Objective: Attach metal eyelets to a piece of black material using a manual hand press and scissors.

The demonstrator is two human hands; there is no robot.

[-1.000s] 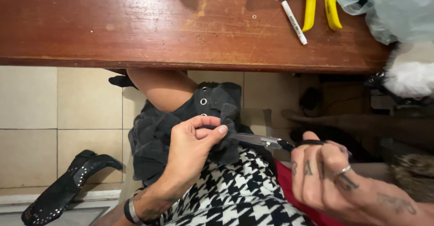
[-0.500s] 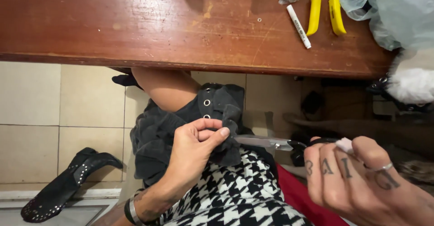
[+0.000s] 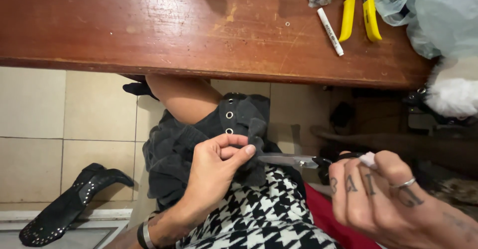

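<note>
Two hands at frame bottom: left hand (image 3: 214, 172) pinches dark grey fabric (image 3: 174, 149); right hand (image 3: 378, 194) grips scissors (image 3: 291, 160), below the table edge (image 3: 199, 69).

Left hand (image 3: 215, 172) comes in from lower left, wrist bent, back of hand facing camera, thumb and forefinger pinched together, other fingers curled under. Dark band and silver bangle on left wrist. Right hand (image 3: 378, 189) enters from lower right, knuckles up, fingers curled closed in a grip, tattooed finger backs, ring on one finger. Hands apart, roughly level.
</note>
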